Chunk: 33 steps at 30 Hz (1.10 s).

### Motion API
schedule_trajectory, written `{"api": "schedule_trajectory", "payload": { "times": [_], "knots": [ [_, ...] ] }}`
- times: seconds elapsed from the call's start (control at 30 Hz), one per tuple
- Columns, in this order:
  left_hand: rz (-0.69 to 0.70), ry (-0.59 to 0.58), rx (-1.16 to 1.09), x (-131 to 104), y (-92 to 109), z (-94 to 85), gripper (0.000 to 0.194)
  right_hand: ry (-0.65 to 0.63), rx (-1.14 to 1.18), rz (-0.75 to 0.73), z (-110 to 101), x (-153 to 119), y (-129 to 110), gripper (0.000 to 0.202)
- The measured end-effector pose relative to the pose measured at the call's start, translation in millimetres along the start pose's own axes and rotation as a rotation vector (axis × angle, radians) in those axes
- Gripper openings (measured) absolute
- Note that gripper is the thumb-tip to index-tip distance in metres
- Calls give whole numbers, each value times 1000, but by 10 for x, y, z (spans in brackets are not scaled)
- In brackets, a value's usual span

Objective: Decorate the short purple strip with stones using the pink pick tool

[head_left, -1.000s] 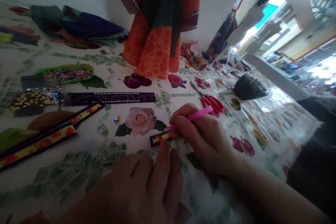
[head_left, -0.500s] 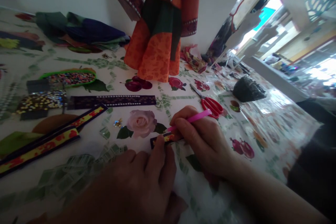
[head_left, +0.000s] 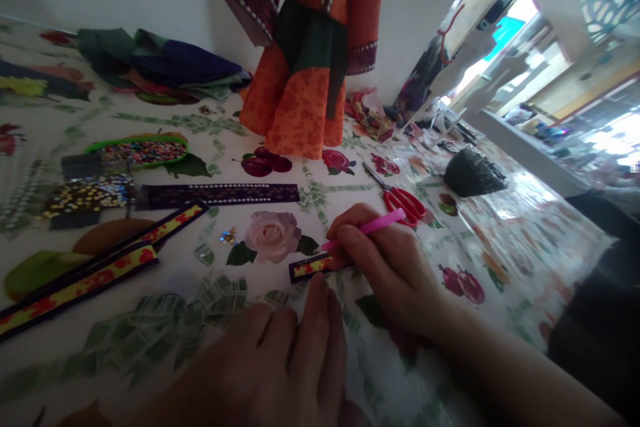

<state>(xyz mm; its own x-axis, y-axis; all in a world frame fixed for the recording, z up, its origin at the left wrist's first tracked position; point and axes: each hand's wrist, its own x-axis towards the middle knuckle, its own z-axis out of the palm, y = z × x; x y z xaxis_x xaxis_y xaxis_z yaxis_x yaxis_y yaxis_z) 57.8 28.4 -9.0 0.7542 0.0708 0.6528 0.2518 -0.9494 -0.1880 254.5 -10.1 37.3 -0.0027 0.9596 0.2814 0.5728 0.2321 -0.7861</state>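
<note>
My right hand (head_left: pixel 387 263) grips a slim pink pen-like stick (head_left: pixel 367 228) between thumb and fingers. Its tip points down at the upper edge of a short dark fabric strip (head_left: pixel 305 269) with a yellow and red floral band. My left hand (head_left: pixel 280 360) lies flat on the table below, index finger stretched to the strip's lower edge. The strip's right end is hidden under my right hand. To the left, a small pile of shiny gems (head_left: pixel 229 236) lies beside the printed rose. Farther up is a dark strip (head_left: pixel 220 194) edged with rows of pale beads.
Red-handled scissors (head_left: pixel 405 205) lie past my right hand. Longer floral strips (head_left: pixel 80 277), a bag of gems (head_left: pixel 87 197) and a green tray of colourful beads (head_left: pixel 145 151) are on the left. An orange garment (head_left: pixel 300 107) hangs at the back; a dark lump (head_left: pixel 474 172) sits right.
My left index finger has drawn back from on top of the strip to its lower edge, uncovering more of the yellow band. The right hand with the pink stick has barely moved.
</note>
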Motion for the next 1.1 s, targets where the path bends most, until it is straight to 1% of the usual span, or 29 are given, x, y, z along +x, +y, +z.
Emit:
{"api": "schedule_trajectory", "payload": {
  "times": [0.1,0.2,0.3,0.33,0.37,0.4,0.43,0.5,0.63,0.73,0.8,0.87,0.9,1.0,1.1],
  "knots": [
    [3,34,-22,-20,-2,4,35,-4,-12,-26,-3,3,-7,23],
    [-19,23,1,-19,-17,24,37,-1,-29,-52,-10,1,-23,26],
    [-38,45,36,-6,-7,32,37,-3,-26,-57,-18,-17,-34,24],
    [-34,70,46,-2,5,26,37,0,-28,-57,-20,-26,-35,22],
    [-67,-9,66,2,19,16,38,7,-36,-56,-21,-36,-34,20],
    [-30,59,61,4,36,3,38,21,-45,-56,-23,-45,-33,20],
    [-84,22,83,5,52,-12,38,34,-55,-56,-24,-54,-33,19],
    [-119,3,94,5,78,-31,34,55,-66,-69,-29,-69,-37,16],
    [-124,5,77,-6,73,-1,32,52,-48,-125,-45,-86,-63,12],
    [-43,56,24,-9,23,23,34,47,-19,-158,-55,-97,-66,12],
    [-23,3,-4,-1,-14,7,38,47,-10,-167,-56,-103,-54,13],
    [-47,-57,-31,19,-43,-23,38,54,-13,-167,-52,-107,-36,13],
    [-70,-66,-53,34,-52,-35,38,58,-18,-161,-48,-106,-28,13],
    [-123,-46,-140,90,-66,-40,42,48,-17,-118,-29,-87,-8,12],
    [-141,-38,-190,130,-78,-14,46,4,8,-76,-5,-50,-1,15]
  ]
}}
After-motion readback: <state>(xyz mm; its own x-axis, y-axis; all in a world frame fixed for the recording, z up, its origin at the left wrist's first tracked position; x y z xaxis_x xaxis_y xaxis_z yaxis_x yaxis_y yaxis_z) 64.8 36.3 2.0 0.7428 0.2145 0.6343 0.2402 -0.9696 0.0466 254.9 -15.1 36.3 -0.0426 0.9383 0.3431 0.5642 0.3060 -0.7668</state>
